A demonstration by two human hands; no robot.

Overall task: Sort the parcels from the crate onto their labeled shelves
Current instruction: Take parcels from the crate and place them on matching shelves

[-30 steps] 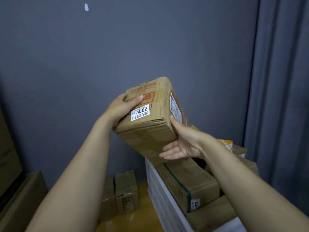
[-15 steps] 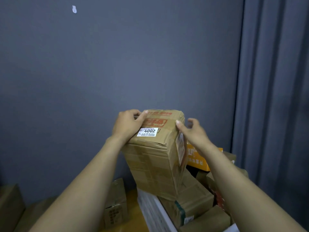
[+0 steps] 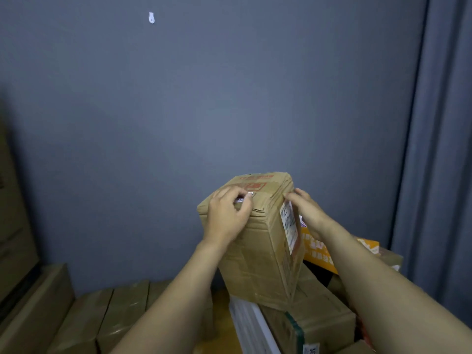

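Observation:
A tall brown cardboard parcel stands upright on the parcels heaped in the white crate. Its top bears red print and a small white number label, now mostly hidden. My left hand lies over the parcel's top near edge with fingers curled onto that label. My right hand grips the parcel's upper right side, beside a white shipping label. Both hands hold the parcel.
In the crate lie a brown box with green tape and an orange box. Several brown boxes sit on the floor at the left against the grey wall. A grey curtain hangs at the right.
The parcel went from tilted and lifted to standing upright, lower, on the crate's parcels. My left fingers moved over the number label. My right hand shifted from beneath to the upper right side.

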